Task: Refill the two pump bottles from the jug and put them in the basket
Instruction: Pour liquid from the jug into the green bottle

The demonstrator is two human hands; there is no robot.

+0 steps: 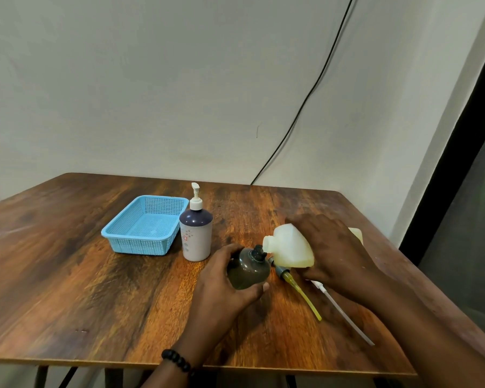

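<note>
My left hand [221, 278] grips a small dark grey bottle [248, 268] with its pump taken off, tilted on the table. My right hand [333, 250] holds a translucent white jug [290, 247] tipped over, its open spout right at the dark bottle's neck. Yellowish liquid shows low in the jug. A tall white and purple pump bottle [195, 233] stands upright with its pump on, just left of my hands. An empty blue basket [143, 225] sits to the left of the tall bottle.
Two removed pump parts lie on the wooden table [95, 289] under my right hand: one with a yellow tube [303, 295], one with a white tube [345, 312]. A black cable [300, 107] runs down the wall behind. The table's right edge is close to my right arm.
</note>
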